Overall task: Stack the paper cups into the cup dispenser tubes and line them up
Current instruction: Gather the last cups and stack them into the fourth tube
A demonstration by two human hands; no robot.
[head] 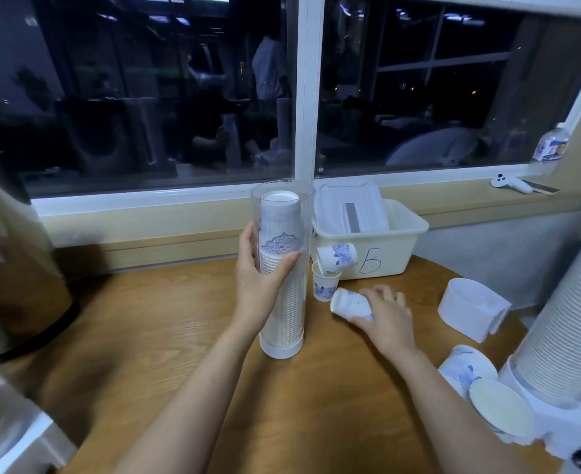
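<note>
Head view. A clear tube (305,227) stands upright on the wooden counter (186,336), near the middle, its white base on the surface. Inside it sits a stack of cups (280,213), bottoms up, reaching almost to the tube's open top.

The left hand (260,280) has its grip around the tube at about mid-height, thumb on the near side and fingers on the far side.

The right hand (388,316) is to the right of the tube, low over the counter. Its grip is closed over a lying cup (347,304), which lies on its side, bottom toward the tube.

Just behind that, an upright cup (325,285) stands on the counter, and a tilted cup (338,256) leans into its mouth.

Behind these, a pale plastic bin (395,249) with a handwritten mark stands against the wall, a clear lid (349,206) propped inside it.

A white round cap (470,307) lies to the right. A second tube (566,319), full of cups, is at the right edge, with two loose cups (467,367) lying at its base.

A blurred object fills the left edge; what it is cannot be told.

A bottle (552,145) stands on the window sill.
</note>
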